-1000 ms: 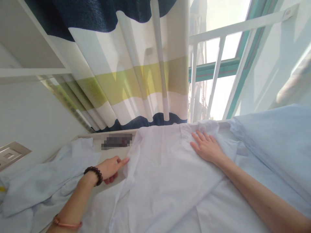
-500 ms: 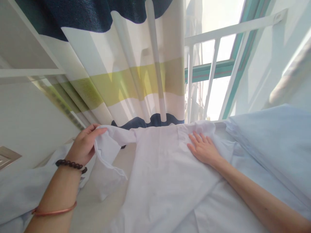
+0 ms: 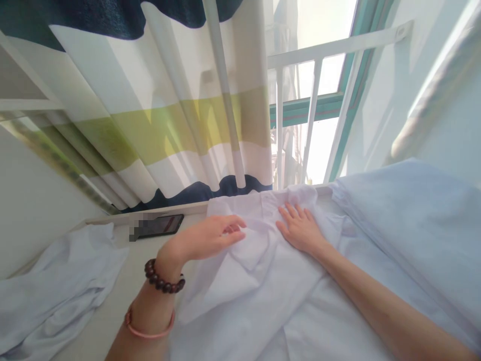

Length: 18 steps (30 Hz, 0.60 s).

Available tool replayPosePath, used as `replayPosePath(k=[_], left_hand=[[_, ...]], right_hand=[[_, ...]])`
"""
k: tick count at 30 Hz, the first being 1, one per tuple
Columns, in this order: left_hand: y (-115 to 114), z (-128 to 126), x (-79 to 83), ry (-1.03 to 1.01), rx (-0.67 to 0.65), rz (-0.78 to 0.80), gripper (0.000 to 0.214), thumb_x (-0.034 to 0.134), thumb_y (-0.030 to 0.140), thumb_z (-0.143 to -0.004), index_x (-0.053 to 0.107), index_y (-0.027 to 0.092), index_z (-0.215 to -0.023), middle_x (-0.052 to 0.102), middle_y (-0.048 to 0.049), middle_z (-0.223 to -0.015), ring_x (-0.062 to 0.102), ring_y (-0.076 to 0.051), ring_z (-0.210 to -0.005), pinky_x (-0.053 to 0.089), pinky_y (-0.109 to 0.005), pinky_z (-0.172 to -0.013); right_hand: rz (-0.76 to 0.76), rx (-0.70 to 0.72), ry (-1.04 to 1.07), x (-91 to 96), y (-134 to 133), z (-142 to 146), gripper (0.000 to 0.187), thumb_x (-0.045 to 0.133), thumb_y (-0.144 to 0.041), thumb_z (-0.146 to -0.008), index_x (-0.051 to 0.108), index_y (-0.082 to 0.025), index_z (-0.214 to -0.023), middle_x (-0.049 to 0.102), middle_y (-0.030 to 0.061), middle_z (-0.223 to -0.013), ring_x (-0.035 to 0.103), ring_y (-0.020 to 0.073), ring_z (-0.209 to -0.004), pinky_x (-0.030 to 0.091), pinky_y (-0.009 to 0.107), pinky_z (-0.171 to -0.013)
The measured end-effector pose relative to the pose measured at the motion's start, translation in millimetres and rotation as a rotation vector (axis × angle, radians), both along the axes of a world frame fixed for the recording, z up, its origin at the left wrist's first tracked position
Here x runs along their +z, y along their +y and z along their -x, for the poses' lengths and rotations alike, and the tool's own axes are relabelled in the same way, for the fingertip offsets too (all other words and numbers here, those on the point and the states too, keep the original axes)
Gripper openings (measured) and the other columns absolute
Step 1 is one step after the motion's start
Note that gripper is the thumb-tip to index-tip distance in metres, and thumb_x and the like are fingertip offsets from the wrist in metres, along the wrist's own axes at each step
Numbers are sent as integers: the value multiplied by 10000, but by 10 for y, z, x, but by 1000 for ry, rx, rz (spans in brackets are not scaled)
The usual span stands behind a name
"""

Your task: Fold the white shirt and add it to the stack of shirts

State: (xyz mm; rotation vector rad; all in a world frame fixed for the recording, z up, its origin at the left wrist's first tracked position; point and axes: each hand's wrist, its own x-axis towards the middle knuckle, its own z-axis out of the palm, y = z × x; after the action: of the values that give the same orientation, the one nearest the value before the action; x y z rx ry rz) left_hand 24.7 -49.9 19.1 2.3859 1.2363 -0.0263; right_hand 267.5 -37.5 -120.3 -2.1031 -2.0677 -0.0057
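Observation:
A white shirt (image 3: pixel 240 301) lies spread in front of me, with its sleeve folded inward over the body. Above that folded part is my left hand (image 3: pixel 210 235), thumb and fingers bent but apart, with no cloth visible between the tips. Dark beads and a reddish bangle circle that wrist. My right hand (image 3: pixel 300 228) rests flat on the upper part of the shirt, fingers spread, pressing the fabric near its top edge.
Another white garment (image 3: pixel 56 286) lies crumpled at the left. A dark phone (image 3: pixel 165 225) sits by the back edge. White bedding (image 3: pixel 413 215) is piled at the right. Behind are a striped curtain (image 3: pixel 169 125) and a white railing (image 3: pixel 338 47) before the window.
My left hand has moved right, carrying the sleeve across onto the shirt, and its grip has loosened. The phone has come into full view. My right hand stays on the shirt.

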Motion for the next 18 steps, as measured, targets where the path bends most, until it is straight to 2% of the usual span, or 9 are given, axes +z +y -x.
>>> replayPosePath(k=[2, 4, 9, 12, 15, 16, 18], left_hand=[[183, 240, 7, 94, 181, -87, 416, 421, 460, -885, 611, 206, -1155, 685, -70, -1112, 633, -250, -1008, 468, -355, -907], [316, 437, -29, 187, 272, -83, 439, 429, 448, -862, 607, 171, -1152, 683, -96, -1106, 631, -268, -1006, 460, -373, -916], [421, 637, -210, 224, 307, 51, 508, 463, 448, -831, 560, 147, -1228, 653, -126, -1197, 619, -279, -1066, 430, -383, -970], [464, 642, -327, 183, 327, 74, 574, 515, 486, -806, 503, 150, -1271, 652, -136, -1198, 624, -290, -1055, 445, -395, -946], [539, 641, -462, 178, 351, 39, 643, 570, 538, -761, 484, 133, -1253, 664, -165, -1151, 633, -324, -1027, 468, -408, -895], [567, 643, -507, 182, 355, 15, 635, 577, 540, -754, 496, 126, -1229, 664, -178, -1143, 633, -338, -1022, 470, -417, -885], [614, 651, -582, 177, 350, -22, 556, 575, 503, -763, 533, 129, -1171, 657, -183, -1157, 629, -347, -1026, 472, -420, -879]], right_hand=[[5, -2, 11, 13, 5, -3, 589, 256, -456, -965, 329, -199, -1490, 283, 67, -1564, 248, 333, -1417, 188, 487, -1135], [12, -5, 20, 18, 7, -3, 589, 259, -458, -965, 326, -201, -1491, 278, 64, -1566, 244, 336, -1418, 189, 491, -1133], [3, -6, 34, -30, 15, -13, 575, 283, -445, -966, 345, -195, -1480, 304, 73, -1555, 254, 343, -1412, 193, 502, -1133], [-77, 39, 49, 21, -28, 23, 533, 347, -358, -951, 422, -123, -1424, 355, 143, -1513, 285, 356, -1387, 220, 497, -1123], [-181, 233, 131, 258, -188, 152, 442, 435, -219, -887, 522, -120, -1309, 471, 164, -1369, 421, 308, -1263, 329, 437, -1063], [-179, 323, 188, 368, -268, 214, 410, 451, -198, -868, 549, -144, -1263, 517, 148, -1284, 482, 278, -1172, 383, 417, -1010], [-72, 589, 285, 584, -451, 351, 391, 483, -158, -821, 579, -219, -1195, 549, 96, -1185, 518, 229, -1065, 439, 381, -928]])
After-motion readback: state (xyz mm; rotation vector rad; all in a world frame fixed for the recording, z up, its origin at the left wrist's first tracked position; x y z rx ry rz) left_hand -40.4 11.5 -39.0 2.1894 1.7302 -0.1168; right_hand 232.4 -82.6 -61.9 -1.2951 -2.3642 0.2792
